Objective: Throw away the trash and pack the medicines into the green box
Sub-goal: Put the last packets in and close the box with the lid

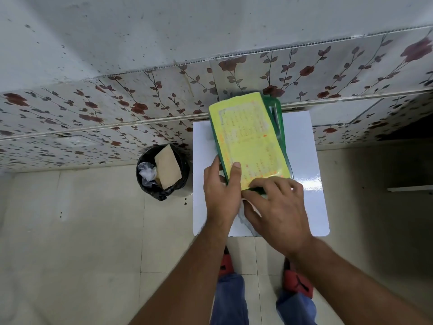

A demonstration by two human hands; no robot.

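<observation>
Green box (276,118) – yellow printed lid, lid down, on white table (302,146)

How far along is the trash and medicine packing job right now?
Looks mostly done: the black-lined trash bin on the floor already holds a brown paper envelope and crumpled clear plastic. In hand: the left hand and right hand press on the near end of the green plastic box with the yellow printed lid on the white table. No loose medicines show; whether the lid is latched is unclear.
</observation>
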